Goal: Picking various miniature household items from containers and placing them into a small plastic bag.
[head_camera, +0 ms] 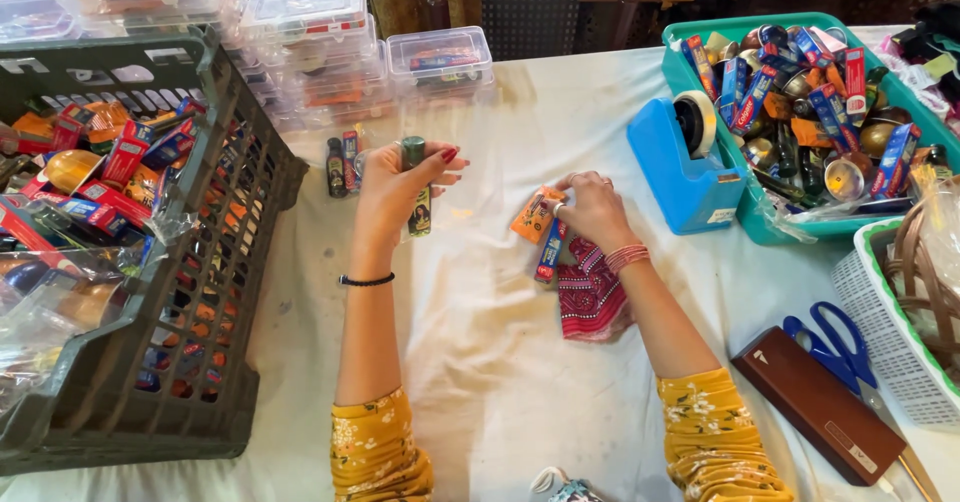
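Head view. The left hand (392, 187) is raised above the white tablecloth (500, 342), fingers and thumb wrapped around a small dark bottle (417, 194) held upright, its green cap showing above the thumb. The right hand (593, 210) rests on the cloth, fingers curled down over an orange sachet (535, 213) and a slim blue box (549, 252), beside a red patterned pouch (590, 297). A blue tape dispenser (685, 167) stands near the right hand.

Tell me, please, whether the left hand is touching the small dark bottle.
Touching. The head view shows the left hand wrapped around the small dark bottle, fingers curled across its upper part just below the cap, holding it upright above the white tablecloth.
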